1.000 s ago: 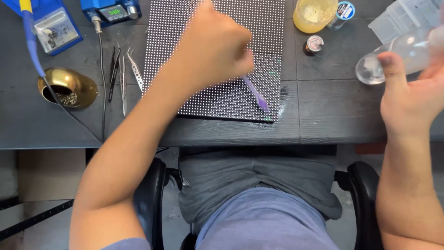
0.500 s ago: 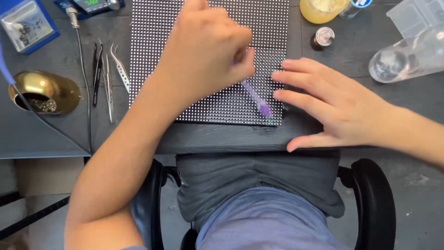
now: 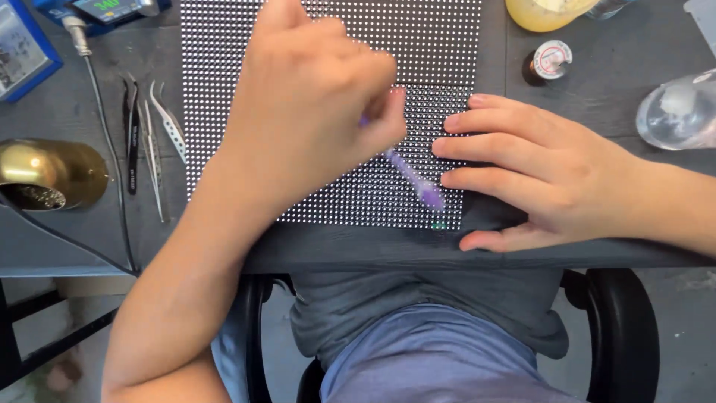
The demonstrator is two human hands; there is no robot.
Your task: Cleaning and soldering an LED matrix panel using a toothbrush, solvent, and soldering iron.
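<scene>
Right hand is now lying flat, bracing the dotted panel at frame centre, while left hand is pinching the purple brush; short, light strokes are looking best.

An LED matrix panel lies flat in the middle of the tabletop, reaching close to its near edge. The left hand sits over the panel, holding a brush whose tip rests near the panel's near right corner. The right hand lies flat on that right edge. Left of the panel lie tweezers, and further left a tip-cleaner holder. Behind and right stand a small round tin and a clear bottle.
</scene>
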